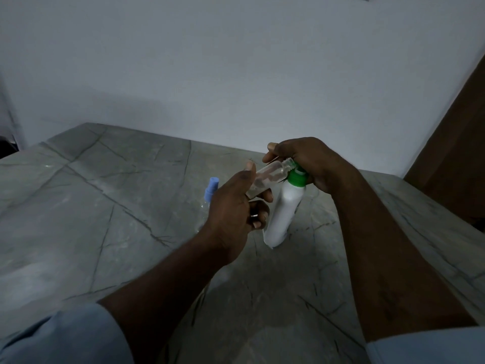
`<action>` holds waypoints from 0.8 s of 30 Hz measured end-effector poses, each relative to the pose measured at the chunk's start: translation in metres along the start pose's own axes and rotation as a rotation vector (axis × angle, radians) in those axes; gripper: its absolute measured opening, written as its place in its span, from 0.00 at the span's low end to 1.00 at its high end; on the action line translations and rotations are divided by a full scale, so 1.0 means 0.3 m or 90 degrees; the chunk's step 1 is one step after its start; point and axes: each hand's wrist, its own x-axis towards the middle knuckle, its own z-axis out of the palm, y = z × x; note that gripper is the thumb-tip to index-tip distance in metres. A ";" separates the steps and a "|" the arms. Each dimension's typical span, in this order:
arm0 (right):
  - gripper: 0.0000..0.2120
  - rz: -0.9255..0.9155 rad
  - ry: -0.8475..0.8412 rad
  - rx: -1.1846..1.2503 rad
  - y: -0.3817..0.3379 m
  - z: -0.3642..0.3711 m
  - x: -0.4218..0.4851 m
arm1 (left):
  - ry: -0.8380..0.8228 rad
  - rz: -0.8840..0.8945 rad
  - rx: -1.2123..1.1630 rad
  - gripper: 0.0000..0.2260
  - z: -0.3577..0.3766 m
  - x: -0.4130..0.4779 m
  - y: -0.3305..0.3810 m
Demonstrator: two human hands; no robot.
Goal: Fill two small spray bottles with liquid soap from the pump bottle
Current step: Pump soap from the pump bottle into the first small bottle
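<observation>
A white pump bottle point(284, 208) with a green collar point(298, 178) stands tilted on the grey marble table point(105, 206). My right hand point(309, 161) covers its pump head from above, fingers curled over it. My left hand point(233, 216) grips a small clear spray bottle point(267, 173) with no cap, held slanted so its open threaded neck meets the pump spout under my right hand. A second clear spray bottle point(203, 206) with a blue cap point(211, 187) stands on the table just left of my left hand, partly hidden by it.
A pale wall point(236, 74) rises straight behind the table's far edge. A brown panel point(459, 153) stands at the right. The table's right edge runs diagonally behind my right forearm, and its left edge drops off at the far left.
</observation>
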 end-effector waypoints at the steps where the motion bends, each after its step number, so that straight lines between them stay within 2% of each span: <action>1: 0.13 -0.006 0.003 -0.009 -0.003 -0.002 -0.004 | -0.005 0.000 0.002 0.22 -0.001 0.003 0.000; 7: 0.12 -0.034 0.044 -0.020 -0.023 -0.027 -0.011 | -0.045 -0.007 0.019 0.25 0.005 0.011 -0.001; 16: 0.08 0.031 0.007 0.020 -0.003 -0.003 0.002 | -0.030 -0.006 0.026 0.24 0.000 0.005 0.006; 24: 0.12 0.005 0.006 0.008 0.003 -0.004 -0.004 | -0.035 -0.015 0.025 0.24 -0.001 0.013 -0.001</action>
